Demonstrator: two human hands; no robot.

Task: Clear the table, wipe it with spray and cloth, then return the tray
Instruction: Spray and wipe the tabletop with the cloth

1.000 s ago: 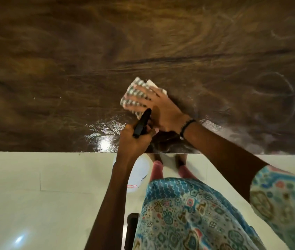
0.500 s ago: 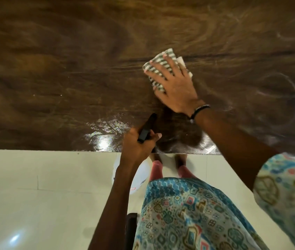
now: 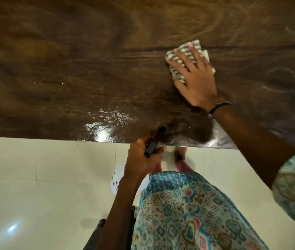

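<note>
Here, the right hand (image 3: 195, 82), fingers spread flat, presses a striped cloth (image 3: 184, 56) onto the dark wooden tabletop (image 3: 71, 69), well in from its near edge. The left hand (image 3: 143, 159), curled closed around a spray bottle (image 3: 154, 141), holds it just over that near edge.
</note>
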